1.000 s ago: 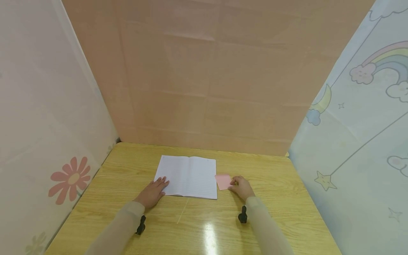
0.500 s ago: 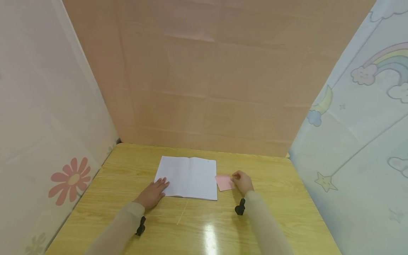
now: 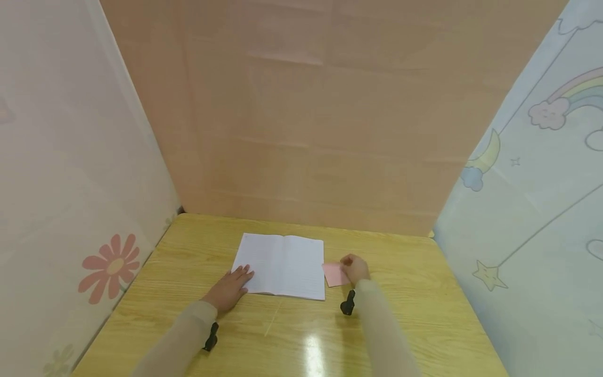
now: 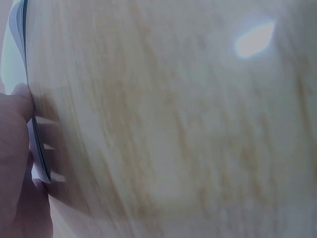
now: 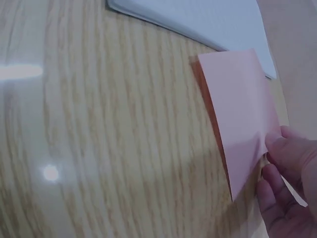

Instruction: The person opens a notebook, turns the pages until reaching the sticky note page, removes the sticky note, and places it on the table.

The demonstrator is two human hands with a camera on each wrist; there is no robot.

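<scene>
while left hand (image 3: 229, 288) lies flat, fingers straight, on lower-left corner of open notebook (image 3: 282, 266) at frame centre, right hand (image 3: 355, 268) pinches pink sticky note (image 3: 335, 274) just right of notebook. judgement: note lifting off table (image 3: 400, 314), not yet placed on page.

- Wooden table (image 3: 400, 324), with a glare spot at 6 o'clock.
- Peach backdrop (image 3: 330, 115) at 12 o'clock.
- Flower-print panel (image 3: 70, 209) at 9 o'clock.
- Rainbow-and-star panel (image 3: 542, 209) at 3 o'clock.
</scene>
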